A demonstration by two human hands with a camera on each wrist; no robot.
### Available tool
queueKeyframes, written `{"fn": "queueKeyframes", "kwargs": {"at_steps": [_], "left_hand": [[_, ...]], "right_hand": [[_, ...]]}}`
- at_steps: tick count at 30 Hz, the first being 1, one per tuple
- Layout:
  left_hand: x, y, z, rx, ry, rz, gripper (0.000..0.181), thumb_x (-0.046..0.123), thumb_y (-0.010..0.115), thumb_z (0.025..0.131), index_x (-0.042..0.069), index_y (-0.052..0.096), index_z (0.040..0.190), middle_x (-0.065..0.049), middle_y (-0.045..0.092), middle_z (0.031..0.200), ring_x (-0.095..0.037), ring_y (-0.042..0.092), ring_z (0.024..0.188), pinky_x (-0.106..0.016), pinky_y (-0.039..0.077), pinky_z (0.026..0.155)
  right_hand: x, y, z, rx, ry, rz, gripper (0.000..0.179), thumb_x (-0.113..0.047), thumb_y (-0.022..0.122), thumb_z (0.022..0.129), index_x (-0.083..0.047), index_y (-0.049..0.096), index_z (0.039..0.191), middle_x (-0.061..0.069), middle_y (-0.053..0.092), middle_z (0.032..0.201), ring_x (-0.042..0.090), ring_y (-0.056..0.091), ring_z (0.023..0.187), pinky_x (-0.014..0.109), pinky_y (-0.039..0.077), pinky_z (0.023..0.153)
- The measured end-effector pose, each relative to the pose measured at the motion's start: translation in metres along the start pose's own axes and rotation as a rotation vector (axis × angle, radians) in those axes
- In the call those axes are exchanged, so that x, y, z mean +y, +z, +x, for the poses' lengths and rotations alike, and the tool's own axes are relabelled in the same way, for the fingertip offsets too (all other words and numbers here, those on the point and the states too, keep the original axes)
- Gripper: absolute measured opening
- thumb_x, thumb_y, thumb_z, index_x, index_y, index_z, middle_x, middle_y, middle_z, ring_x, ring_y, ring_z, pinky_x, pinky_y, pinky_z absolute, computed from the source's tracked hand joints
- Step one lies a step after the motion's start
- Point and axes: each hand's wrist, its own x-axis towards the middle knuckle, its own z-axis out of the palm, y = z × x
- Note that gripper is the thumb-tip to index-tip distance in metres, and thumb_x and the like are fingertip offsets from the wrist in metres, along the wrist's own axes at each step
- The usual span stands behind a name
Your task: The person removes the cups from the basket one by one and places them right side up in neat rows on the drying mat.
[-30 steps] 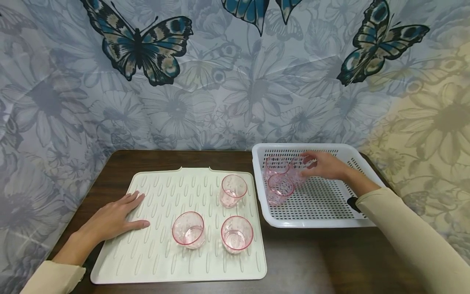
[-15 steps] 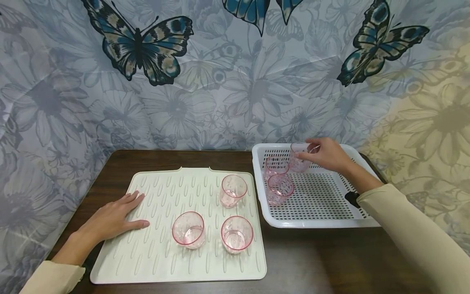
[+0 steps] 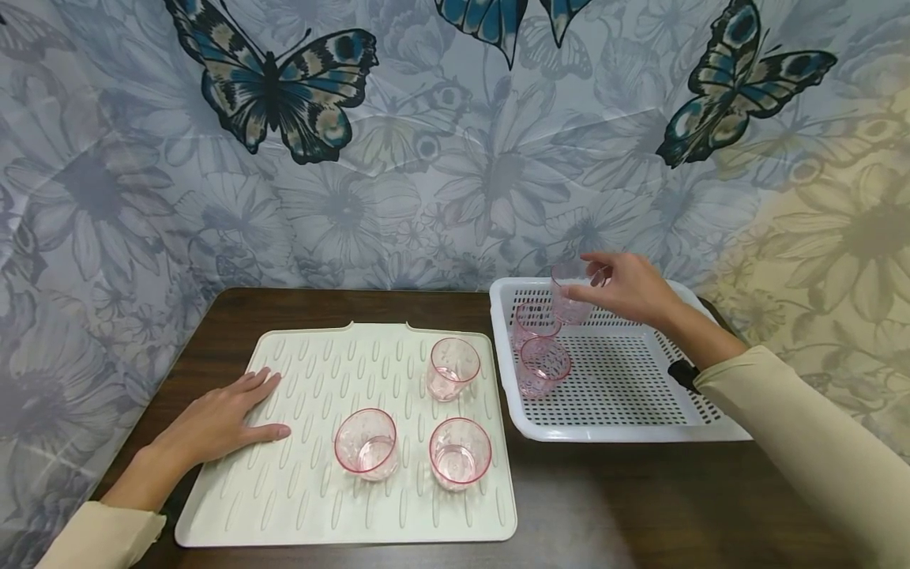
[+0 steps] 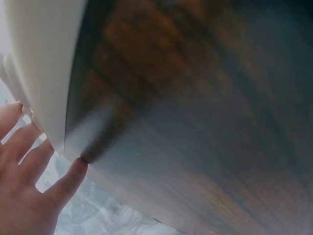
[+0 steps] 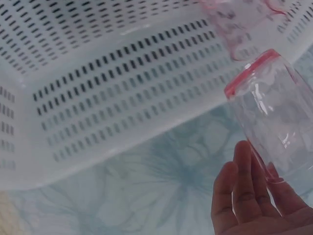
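My right hand (image 3: 633, 292) pinches a clear drinking glass (image 3: 573, 307) with a pink rim, up over the back of a white perforated basket (image 3: 675, 431). In the right wrist view, the fingers lie along the side of this glass (image 5: 276, 115). Two more pink-rimmed glasses, a back one (image 3: 535, 325) and a front one (image 3: 543, 367), stand in the basket's left part. My left hand (image 3: 213, 423) rests with spread fingers on the left edge of a cream ridged drying board (image 3: 306, 506). In the left wrist view, the left hand (image 4: 29, 181) is only partly visible.
Three pink-rimmed glasses stand on the board: a back one (image 3: 453, 370), a front left one (image 3: 366, 445) and a front right one (image 3: 459, 454). Board and basket sit side by side on a dark wooden table (image 3: 569, 506). A butterfly-patterned cloth (image 3: 455, 197) hangs behind.
My right hand has lifted the glass from beside the other two in the basket, moving it up and back, then slightly left. The left hand stays in place.
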Motion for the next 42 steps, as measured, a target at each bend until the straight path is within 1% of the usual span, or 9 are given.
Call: {"fn": "queueKeyframes", "kwargs": {"at_steps": [4,10,22,27,30,34,37,39,42], "left_hand": [[0.0,-0.001,0.0,-0.004,-0.005,0.004,0.098,0.072,0.063,0.082,0.001,0.047,0.147,-0.028,0.042,0.15,-0.05,0.042,0.134,-0.066,0.04,0.095],[0.0,0.0,0.0,0.0,-0.004,0.0,0.097,0.072,0.063,0.082,0.001,0.047,0.147,-0.028,0.042,0.149,-0.049,0.043,0.133,-0.066,0.04,0.095],[0.0,-0.001,0.0,0.0,-0.004,0.007,0.097,0.072,0.063,0.082,0.001,0.048,0.146,-0.029,0.043,0.148,-0.05,0.043,0.133,-0.066,0.041,0.094],[0.001,0.0,0.001,0.003,-0.006,0.003,0.097,0.072,0.064,0.082,0.001,0.048,0.146,-0.029,0.043,0.148,-0.049,0.044,0.132,-0.066,0.041,0.094],[0.0,0.001,0.001,0.003,-0.008,0.004,0.097,0.072,0.064,0.082,0.001,0.048,0.146,-0.029,0.043,0.148,-0.05,0.045,0.132,-0.066,0.042,0.094],[0.0,0.002,0.001,-0.001,-0.014,0.004,0.098,0.072,0.063,0.081,0.002,0.048,0.146,-0.028,0.043,0.148,-0.05,0.045,0.131,-0.066,0.042,0.093],[0.0,0.003,0.001,-0.006,-0.018,0.004,0.098,0.073,0.063,0.081,0.002,0.048,0.147,-0.028,0.043,0.149,-0.05,0.045,0.131,-0.066,0.042,0.093],[0.0,0.002,0.001,-0.004,-0.017,0.004,0.098,0.073,0.063,0.081,0.002,0.048,0.146,-0.028,0.043,0.148,-0.051,0.046,0.13,-0.066,0.042,0.092],[0.001,0.001,0.001,0.004,-0.014,0.005,0.097,0.072,0.064,0.081,0.001,0.048,0.146,-0.029,0.043,0.148,-0.051,0.047,0.128,-0.066,0.043,0.091]], "right_hand": [[-0.015,-0.001,0.003,0.02,-0.03,-0.007,0.075,-0.049,0.077,0.083,0.002,0.059,0.135,0.021,0.068,0.113,0.034,0.067,0.1,0.051,0.051,0.081],[-0.039,0.006,0.009,0.036,-0.111,-0.008,0.07,-0.046,0.08,0.08,-0.001,0.063,0.131,0.015,0.07,0.106,0.028,0.069,0.096,0.046,0.051,0.079],[-0.096,0.021,0.02,-0.06,-0.256,0.076,0.071,-0.045,0.082,0.079,-0.004,0.062,0.134,0.011,0.07,0.107,0.024,0.068,0.097,0.043,0.053,0.083],[-0.121,0.036,0.028,-0.095,-0.342,0.113,0.071,-0.042,0.08,0.081,0.001,0.06,0.134,0.013,0.07,0.106,0.024,0.069,0.096,0.041,0.053,0.086],[-0.133,0.048,0.032,-0.124,-0.382,0.137,0.071,-0.042,0.08,0.082,0.002,0.06,0.134,0.01,0.071,0.104,0.02,0.068,0.091,0.038,0.053,0.085],[-0.146,0.064,0.033,-0.181,-0.429,0.147,0.068,-0.046,0.078,0.083,-0.003,0.061,0.133,0.006,0.07,0.094,0.014,0.064,0.078,0.033,0.053,0.076],[-0.155,0.074,0.034,-0.208,-0.477,0.141,0.059,-0.047,0.078,0.083,-0.008,0.066,0.125,0.002,0.068,0.087,0.013,0.06,0.073,0.031,0.051,0.07],[-0.161,0.079,0.035,-0.22,-0.508,0.128,0.052,-0.048,0.078,0.083,-0.011,0.069,0.119,0.001,0.068,0.086,0.013,0.06,0.075,0.031,0.05,0.069],[-0.17,0.087,0.037,-0.245,-0.536,0.103,0.05,-0.047,0.077,0.084,-0.011,0.069,0.117,0.0,0.071,0.095,0.014,0.064,0.085,0.032,0.051,0.076]]}}
